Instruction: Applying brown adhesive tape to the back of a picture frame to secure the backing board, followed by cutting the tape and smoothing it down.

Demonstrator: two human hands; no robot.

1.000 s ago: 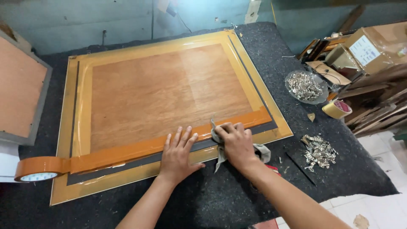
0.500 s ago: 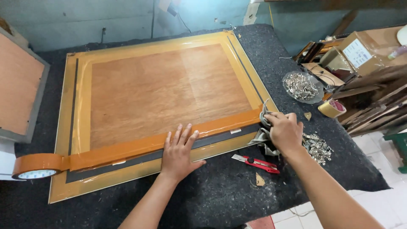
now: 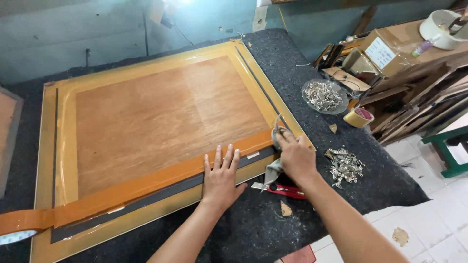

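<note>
On the dark felt-covered worktop (image 3: 292,63) lies a large picture frame (image 3: 161,126) face down, its plywood backing ringed by glossy yellowish tape along the edges. Brown tape strip (image 3: 146,182) runs along the near long edge, from the tape roll (image 3: 17,229) at far left to the frame's right corner; below it a dark grey band of the frame shows. Left hand (image 3: 222,178) flat, fingers spread wide, palm down, pressing on the strip and the grey band near the middle-right of that edge; holds nothing. Right hand (image 3: 295,156) closed around a grey cloth (image 3: 274,165), bunched, one end poking up above the fingers, the other hanging below the wrist; hand sits on the right end of the strip at the frame's corner. Just below the right hand, on the felt, a red utility knife (image 3: 280,189), partly hidden by the forearm. Near it a small tan scrap (image 3: 285,209). Right of the hand, a loose heap of small metal hangers (image 3: 345,166). Farther back, a clear dish (image 3: 324,95) full of the same metal parts, and beside it a small roll of tan tape (image 3: 358,117). Cardboard boxes (image 3: 385,51) and wood pieces stacked at far right. White tile floor (image 3: 429,204) beyond the worktop edge.
</note>
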